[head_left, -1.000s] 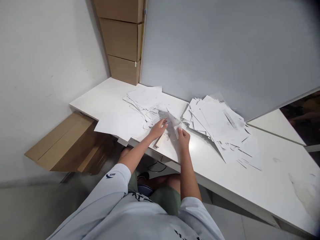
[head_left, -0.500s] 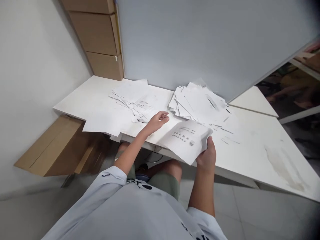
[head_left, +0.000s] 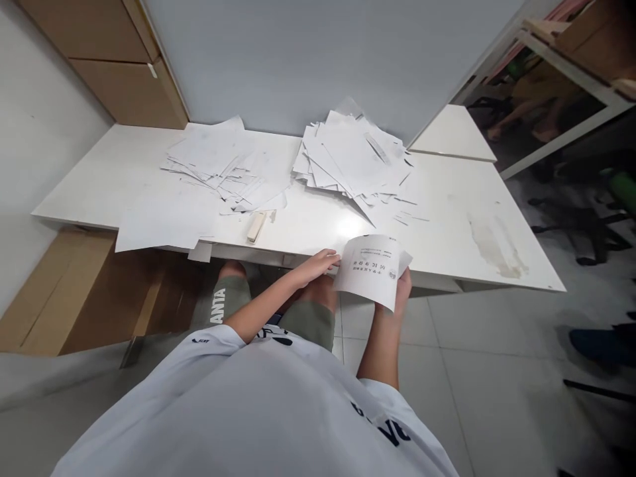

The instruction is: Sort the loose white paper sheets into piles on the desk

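Observation:
A sheet of white paper (head_left: 368,275) with printed characters and a small emblem is bent upward over the table's front edge. My right hand (head_left: 401,290) grips its right side, where a corner folds back. At the left edge of the sheet, my left hand (head_left: 320,266) has its fingers together, touching the paper and seeming to pinch it. Beyond the sheet lies a messy stack of papers (head_left: 348,156). A small beige oblong piece (head_left: 256,227) rests on the table left of my left hand.
The white table (head_left: 311,222) also bears loose sheets and thin paper strips (head_left: 223,175) at left. A blank sheet (head_left: 159,228) overhangs the front edge. Cardboard boxes (head_left: 119,93) are stacked at back left, and an open carton (head_left: 99,285) stands below. A grey panel (head_left: 322,59) rises behind.
The printed sheet has come nearer to my body, past the table edge. My left hand has moved from above the table to the sheet's left edge. The view has shifted, and the beige piece now shows.

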`<state>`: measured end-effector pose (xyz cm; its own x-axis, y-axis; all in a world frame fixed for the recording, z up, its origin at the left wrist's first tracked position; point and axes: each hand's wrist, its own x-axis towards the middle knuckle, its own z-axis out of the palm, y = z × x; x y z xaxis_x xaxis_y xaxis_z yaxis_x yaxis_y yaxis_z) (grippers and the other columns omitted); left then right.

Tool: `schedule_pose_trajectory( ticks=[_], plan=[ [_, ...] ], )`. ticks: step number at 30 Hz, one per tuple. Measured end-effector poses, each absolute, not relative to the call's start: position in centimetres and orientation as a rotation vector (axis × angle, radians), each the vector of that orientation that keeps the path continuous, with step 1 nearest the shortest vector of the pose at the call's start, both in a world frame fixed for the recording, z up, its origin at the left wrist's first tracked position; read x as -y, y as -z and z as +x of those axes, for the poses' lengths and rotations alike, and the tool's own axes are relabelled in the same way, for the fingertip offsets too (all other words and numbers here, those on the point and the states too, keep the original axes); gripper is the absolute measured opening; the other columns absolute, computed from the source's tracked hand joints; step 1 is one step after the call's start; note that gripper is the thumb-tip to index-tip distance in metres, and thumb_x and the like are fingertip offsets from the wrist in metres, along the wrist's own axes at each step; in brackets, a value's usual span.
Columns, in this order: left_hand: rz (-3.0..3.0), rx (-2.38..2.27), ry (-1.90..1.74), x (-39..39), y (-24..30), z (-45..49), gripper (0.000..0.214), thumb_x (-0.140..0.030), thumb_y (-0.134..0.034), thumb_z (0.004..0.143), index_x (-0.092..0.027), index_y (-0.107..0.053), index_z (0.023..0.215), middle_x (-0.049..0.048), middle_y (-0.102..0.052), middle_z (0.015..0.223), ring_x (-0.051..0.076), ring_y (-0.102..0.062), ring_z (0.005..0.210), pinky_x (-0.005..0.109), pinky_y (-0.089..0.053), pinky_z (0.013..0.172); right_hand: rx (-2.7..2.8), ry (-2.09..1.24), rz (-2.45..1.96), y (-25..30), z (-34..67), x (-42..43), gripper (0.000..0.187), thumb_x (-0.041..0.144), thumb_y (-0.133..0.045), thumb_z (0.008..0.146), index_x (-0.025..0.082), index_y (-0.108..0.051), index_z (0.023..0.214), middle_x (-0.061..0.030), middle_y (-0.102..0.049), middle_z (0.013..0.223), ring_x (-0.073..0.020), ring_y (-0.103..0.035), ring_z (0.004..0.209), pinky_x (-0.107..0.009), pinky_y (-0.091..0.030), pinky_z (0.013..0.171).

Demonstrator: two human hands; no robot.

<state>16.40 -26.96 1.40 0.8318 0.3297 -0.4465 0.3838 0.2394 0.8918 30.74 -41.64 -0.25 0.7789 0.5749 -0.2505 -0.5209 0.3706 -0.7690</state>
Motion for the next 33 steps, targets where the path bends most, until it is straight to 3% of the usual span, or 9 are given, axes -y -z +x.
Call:
schedule_pose_trajectory(
  ticks=[3,6,10,16,21,23,28,33],
  plan=[
    [1.290,-0.637,-0.016,28.4,-0.8,17.0,0.046,-0.053,-0.057,0.087,-0.021,-0.060,0.119,0.0117,-0.058,0.135,0.027,-0.051,0.126,0.038,-0.039,0.104,-0.037,-0.755,-0.833,-1.4,28.8,43.0,0.031,0.052,-0.063,0.079,0.025,-0.067,0.093,0.0016,-0.072,0.086,-0.0177,-0.069,0.083,-0.032,-0.058,0.075],
    [1.003,-0.509,0.028,29.7,-0.5,17.3,0.046,-0.058,-0.052,0.088,-0.019,-0.064,0.109,0.0113,-0.069,0.114,0.025,-0.063,0.107,0.039,-0.045,0.097,-0.073,-0.796,-0.769,-3.6,26.7,43.8,0.026,0.050,-0.064,0.079,0.026,-0.066,0.089,0.0034,-0.069,0.077,-0.0160,-0.068,0.072,-0.029,-0.058,0.068],
    [0.705,-0.354,-0.034,30.1,-1.3,16.6,0.034,-0.048,-0.064,0.084,-0.015,-0.067,0.090,0.0065,-0.070,0.081,0.018,-0.066,0.079,0.030,-0.050,0.079,-0.053,-0.802,-0.761,-4.9,25.7,43.9,0.028,0.051,-0.062,0.080,0.025,-0.065,0.090,0.0012,-0.069,0.081,-0.0201,-0.069,0.085,-0.034,-0.058,0.078],
    [0.720,-0.546,-0.479,26.2,-2.4,13.9,0.030,-0.033,-0.083,0.065,-0.016,-0.065,0.082,-0.0013,-0.065,0.070,0.010,-0.059,0.062,0.022,-0.046,0.063,-0.041,-0.749,-0.908,-2.8,26.6,43.2,0.029,0.048,-0.060,0.083,0.024,-0.068,0.098,-0.0003,-0.072,0.091,-0.0225,-0.069,0.095,-0.038,-0.057,0.086],
    [0.845,-0.848,-0.803,22.2,-2.5,11.8,0.033,-0.034,-0.081,0.064,-0.016,-0.062,0.084,-0.0001,-0.065,0.073,0.012,-0.058,0.067,0.024,-0.046,0.063,0.021,-0.852,-1.033,-0.9,26.2,41.5,0.051,0.065,-0.059,0.079,0.022,-0.069,0.103,-0.0058,-0.073,0.099,-0.0290,-0.066,0.107,-0.045,-0.055,0.088],
    [0.873,-0.901,-0.876,21.4,-2.4,11.1,0.037,-0.035,-0.080,0.066,-0.016,-0.062,0.090,0.0004,-0.065,0.074,0.013,-0.059,0.067,0.025,-0.046,0.064,0.070,-0.891,-1.119,-0.3,25.6,40.5,0.050,0.061,-0.069,0.073,0.020,-0.069,0.103,-0.0068,-0.073,0.100,-0.0290,-0.066,0.105,-0.043,-0.056,0.086],
    [0.912,-0.922,-0.962,20.7,-2.2,9.9,0.052,-0.035,-0.080,0.068,-0.018,-0.057,0.111,-0.0022,-0.060,0.074,0.014,-0.061,0.072,0.027,-0.047,0.069,0.128,-0.765,-1.233,1.5,24.6,38.5,0.050,0.055,-0.079,0.063,0.020,-0.066,0.096,-0.0036,-0.071,0.096,-0.0204,-0.066,0.091,-0.033,-0.055,0.078],
    [0.942,-0.875,-0.970,20.5,-1.8,9.2,0.056,-0.039,-0.077,0.073,-0.020,-0.054,0.120,-0.0012,-0.061,0.078,0.015,-0.061,0.074,0.028,-0.048,0.071,0.156,-0.670,-1.407,2.9,24.8,37.9,0.047,0.042,-0.085,0.052,0.020,-0.059,0.085,0.0023,-0.067,0.079,-0.0143,-0.061,0.071,-0.027,-0.050,0.064]
  ],
)
